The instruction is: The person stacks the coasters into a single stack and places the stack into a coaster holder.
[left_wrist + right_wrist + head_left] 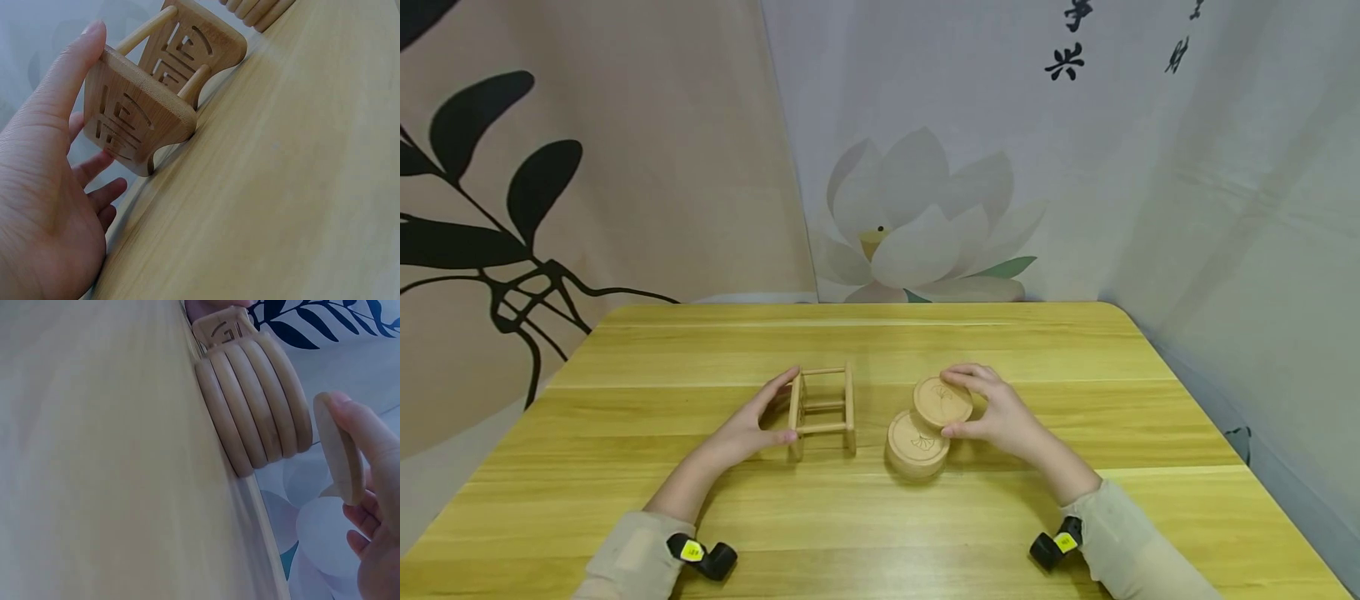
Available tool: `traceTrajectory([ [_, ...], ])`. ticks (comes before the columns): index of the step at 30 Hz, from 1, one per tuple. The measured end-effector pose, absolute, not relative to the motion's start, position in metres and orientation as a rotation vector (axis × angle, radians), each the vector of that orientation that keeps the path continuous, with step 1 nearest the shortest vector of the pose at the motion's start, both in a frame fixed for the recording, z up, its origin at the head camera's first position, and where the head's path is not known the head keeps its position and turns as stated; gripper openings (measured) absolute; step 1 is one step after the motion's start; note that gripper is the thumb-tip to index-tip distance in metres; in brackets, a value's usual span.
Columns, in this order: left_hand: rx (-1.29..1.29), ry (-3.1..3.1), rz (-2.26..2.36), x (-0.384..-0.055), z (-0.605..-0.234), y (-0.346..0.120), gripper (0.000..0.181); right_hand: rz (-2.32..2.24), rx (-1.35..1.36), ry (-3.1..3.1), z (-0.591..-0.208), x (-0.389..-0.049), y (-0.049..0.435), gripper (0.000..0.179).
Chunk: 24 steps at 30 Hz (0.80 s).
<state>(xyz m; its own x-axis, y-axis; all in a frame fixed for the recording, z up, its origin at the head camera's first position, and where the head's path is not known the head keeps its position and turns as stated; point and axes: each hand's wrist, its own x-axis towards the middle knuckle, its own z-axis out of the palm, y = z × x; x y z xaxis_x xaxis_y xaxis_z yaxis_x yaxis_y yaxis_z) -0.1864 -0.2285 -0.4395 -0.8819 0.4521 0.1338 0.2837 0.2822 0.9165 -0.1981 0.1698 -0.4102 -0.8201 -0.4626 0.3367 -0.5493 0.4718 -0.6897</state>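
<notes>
A small wooden coaster rack (823,428) stands left of centre, two cut-out end panels joined by round rods. My left hand (747,429) holds its left end panel, thumb at one edge and fingertips at the other; the left wrist view shows the carved panel (134,115) between them. Right of the rack is a stack of round wooden coasters (917,450), the top one engraved with a fan-like leaf. My right hand (1000,417) pinches another engraved round coaster (942,402) by its edge. In the right wrist view that coaster (337,447) is apart from the stack (256,406).
Everything stands on a light wood-grain table (820,533). Behind it hangs a printed curtain (925,83) with a lotus, dark leaves and black characters. A small black camera (703,557) sits at the left wrist, another camera (1056,543) at the right.
</notes>
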Motion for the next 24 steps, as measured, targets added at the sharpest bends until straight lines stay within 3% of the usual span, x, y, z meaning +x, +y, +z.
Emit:
traceTrajectory([
  [24,0.708,2.379,1.667,-0.187,-0.441,-0.229,0.09,1.338,1.001,-2.604,-0.416,-0.182,0.155,0.078],
])
